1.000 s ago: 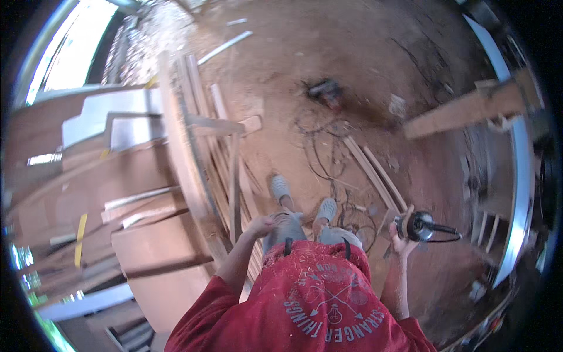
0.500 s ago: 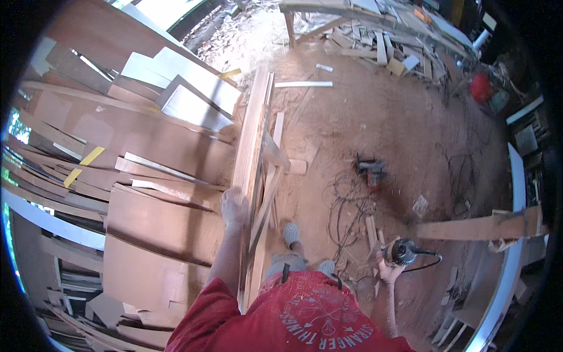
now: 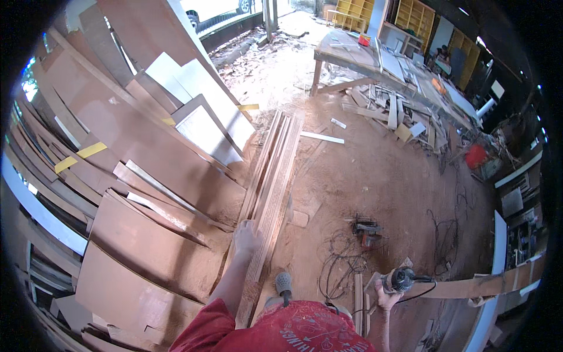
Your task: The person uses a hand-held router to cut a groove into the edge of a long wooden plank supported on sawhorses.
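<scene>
My left hand (image 3: 248,236) is closed around the edge of a long wooden plank (image 3: 281,170), its arm stretched forward along the wood. The plank lies lengthwise in front of me, beside other long narrow wooden strips (image 3: 262,167) on its left. Out to the right, my right hand (image 3: 385,296) grips a corded power tool (image 3: 402,280) with a rounded black and silver body, held in the air away from the planks. A dark cord hangs from its far end. The tool's working face is not clear from here.
Large brown sheets (image 3: 138,258) lean at the left, with white panels (image 3: 205,132) behind. Another power tool (image 3: 367,233) and tangled cords (image 3: 340,267) lie on the dusty floor. A worktable (image 3: 346,56) stands far ahead, with wood scraps (image 3: 393,111) under it. A beam (image 3: 487,286) juts in at right.
The view has tilted up, showing more of the far worktable. The long plank has shifted to the right, and strips beside it now show. My right hand still holds the power tool.
</scene>
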The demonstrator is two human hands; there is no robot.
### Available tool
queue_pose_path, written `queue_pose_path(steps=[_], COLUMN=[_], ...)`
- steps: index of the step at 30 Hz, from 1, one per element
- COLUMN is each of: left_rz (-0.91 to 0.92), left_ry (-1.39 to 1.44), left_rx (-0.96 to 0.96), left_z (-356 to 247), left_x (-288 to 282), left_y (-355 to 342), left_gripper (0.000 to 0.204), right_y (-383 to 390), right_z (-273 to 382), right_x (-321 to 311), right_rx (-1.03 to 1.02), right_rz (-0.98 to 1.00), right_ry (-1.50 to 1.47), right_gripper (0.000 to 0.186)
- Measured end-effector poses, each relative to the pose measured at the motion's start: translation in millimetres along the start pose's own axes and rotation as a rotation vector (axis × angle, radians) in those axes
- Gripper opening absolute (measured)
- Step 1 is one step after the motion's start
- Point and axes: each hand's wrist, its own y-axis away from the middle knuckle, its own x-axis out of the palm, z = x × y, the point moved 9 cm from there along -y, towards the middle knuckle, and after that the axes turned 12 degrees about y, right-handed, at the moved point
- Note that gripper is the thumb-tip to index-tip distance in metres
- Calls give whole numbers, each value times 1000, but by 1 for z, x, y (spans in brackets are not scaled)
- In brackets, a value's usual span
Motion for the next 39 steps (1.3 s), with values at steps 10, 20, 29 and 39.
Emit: queue_pose_path(steps=[10, 20, 29, 39], left_rz=[-34, 92, -962, -1403], left_ry=[-55, -88, -27, 641], left_rx=[-250, -496, -1418, -1593], left_z=[-19, 18, 69, 140], left_x=[25, -20, -32, -17], left_y=[4, 143, 363, 320], left_gripper=[87, 72, 67, 74], right_y=[-75, -181, -250, -289], right_z=[47, 15, -22, 1], right_x=[78, 159, 249, 285], right_rx=[43, -251, -223, -160], right_rz=[36, 336, 573, 663], right_ry=[-315, -115, -306, -409], right_gripper=[75, 87, 90, 83])
